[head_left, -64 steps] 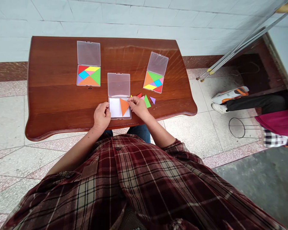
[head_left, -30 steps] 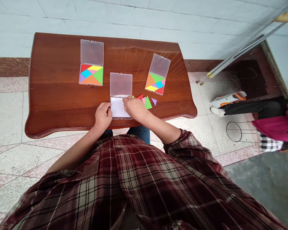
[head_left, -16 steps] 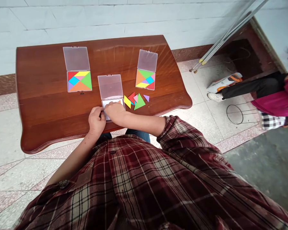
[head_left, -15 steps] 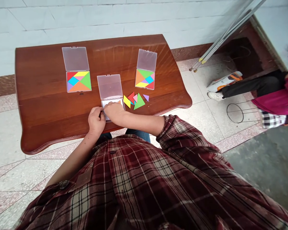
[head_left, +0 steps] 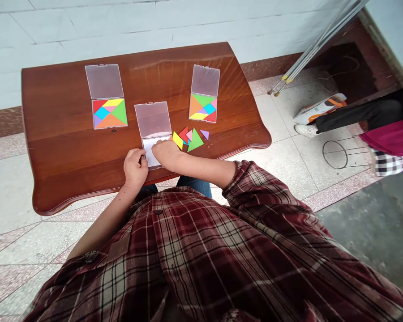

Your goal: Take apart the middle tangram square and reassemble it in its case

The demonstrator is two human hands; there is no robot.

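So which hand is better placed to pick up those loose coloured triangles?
Probably the right hand: it rests over the open plastic case, beside the loose triangles, while the left hand is farther off at the case's other edge.

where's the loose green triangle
The green triangle lies on the wooden table in the head view, right of the open case, between a pink triangle and a purple one.

The table (head_left: 63, 174) is glossy wood, the lid (head_left: 153, 120) frosted plastic.
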